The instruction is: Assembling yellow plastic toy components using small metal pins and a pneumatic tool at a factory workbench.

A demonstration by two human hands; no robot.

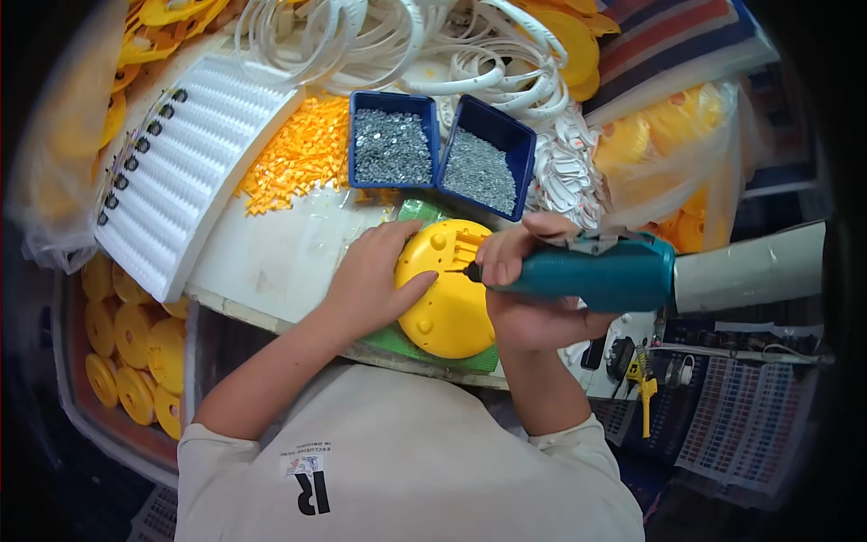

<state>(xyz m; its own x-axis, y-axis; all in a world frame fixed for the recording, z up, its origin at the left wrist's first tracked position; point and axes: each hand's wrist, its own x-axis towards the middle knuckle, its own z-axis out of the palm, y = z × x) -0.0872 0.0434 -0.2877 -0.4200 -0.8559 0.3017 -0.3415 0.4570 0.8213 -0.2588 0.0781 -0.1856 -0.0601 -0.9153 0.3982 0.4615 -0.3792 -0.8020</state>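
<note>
A pale T-shirt (406, 443) is nearest. Beyond, the right hand (524, 318) grips a teal power screwdriver (596, 274) over a yellow housing (452, 316) on a green mat (390, 340). The splayed left hand (370, 274) braces it; a slipping bit (455, 271) could jab the adjacent thumb (417, 293). Blue bins (504, 117) stand behind.
</note>
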